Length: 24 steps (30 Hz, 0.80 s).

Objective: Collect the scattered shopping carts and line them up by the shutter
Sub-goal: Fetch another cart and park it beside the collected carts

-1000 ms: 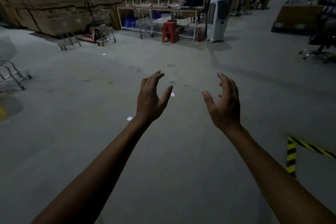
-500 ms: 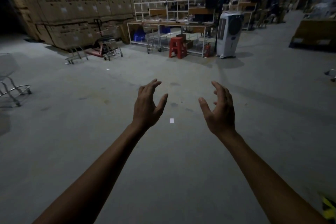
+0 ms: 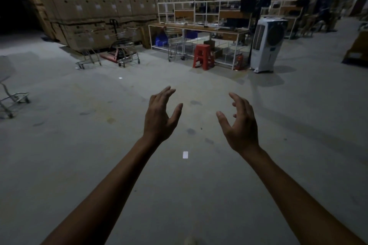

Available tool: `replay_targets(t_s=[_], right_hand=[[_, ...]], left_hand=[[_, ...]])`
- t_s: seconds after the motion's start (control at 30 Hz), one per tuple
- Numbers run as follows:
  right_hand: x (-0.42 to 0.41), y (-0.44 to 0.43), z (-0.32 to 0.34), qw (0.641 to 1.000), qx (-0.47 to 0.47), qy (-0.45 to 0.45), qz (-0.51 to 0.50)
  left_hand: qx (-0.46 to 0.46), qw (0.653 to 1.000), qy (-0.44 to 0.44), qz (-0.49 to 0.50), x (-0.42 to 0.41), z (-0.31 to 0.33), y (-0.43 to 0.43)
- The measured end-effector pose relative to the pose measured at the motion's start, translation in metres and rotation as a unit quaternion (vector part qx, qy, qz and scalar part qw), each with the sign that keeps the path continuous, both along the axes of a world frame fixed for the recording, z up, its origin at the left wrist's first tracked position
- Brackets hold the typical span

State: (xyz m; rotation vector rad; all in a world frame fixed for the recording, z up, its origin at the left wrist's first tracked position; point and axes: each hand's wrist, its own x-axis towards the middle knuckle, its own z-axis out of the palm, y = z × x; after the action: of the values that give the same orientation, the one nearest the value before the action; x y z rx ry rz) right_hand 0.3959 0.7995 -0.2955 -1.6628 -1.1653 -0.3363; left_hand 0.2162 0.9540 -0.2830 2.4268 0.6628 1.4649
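1. Nearest, the left hand (image 3: 159,117) and the right hand (image 3: 241,125) reach forward over bare concrete floor (image 3: 179,195), both spread wide with fingers curled and nothing in them.
2. A small white scrap (image 3: 185,154) lies on the floor between the forearms.
3. At the left edge, at middle depth, part of a shopping cart (image 3: 12,97) shows, cut off by the frame; it is the closest cart, off to the left hand's side.
4. Farther, ahead and left, two shopping carts (image 3: 89,59) (image 3: 128,53) stand near a pallet jack (image 3: 115,45) in front of the stacked cardboard boxes (image 3: 95,12).
5. Another cart (image 3: 176,50) sits at the worktop (image 3: 199,27), just left of a red stool (image 3: 203,55); an air cooler (image 3: 267,43) stands to the right.
6. All carts are well apart from the hands, so walking comes first, probably leftward. No shutter is visible.
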Motion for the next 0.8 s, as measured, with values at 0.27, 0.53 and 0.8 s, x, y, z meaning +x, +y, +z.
replay_targets(t_s=[0.27, 0.53, 0.8], right_hand=[[0.164, 0.194, 0.017, 1.0, -0.001, -0.007, -0.001], [0.318, 0.352, 0.018, 1.0, 0.01, 0.018, -0.013], [0.498, 0.536, -0.001, 0.999, 0.041, 0.025, 0.003]], left_hand=[[-0.007, 1.0, -0.021, 0.009, 0.168, 0.01, 0.198], [-0.011, 1.0, 0.0, -0.007, 0.32, 0.011, 0.348], [-0.014, 1.0, -0.003, 0.026, 0.481, -0.015, 0.519]])
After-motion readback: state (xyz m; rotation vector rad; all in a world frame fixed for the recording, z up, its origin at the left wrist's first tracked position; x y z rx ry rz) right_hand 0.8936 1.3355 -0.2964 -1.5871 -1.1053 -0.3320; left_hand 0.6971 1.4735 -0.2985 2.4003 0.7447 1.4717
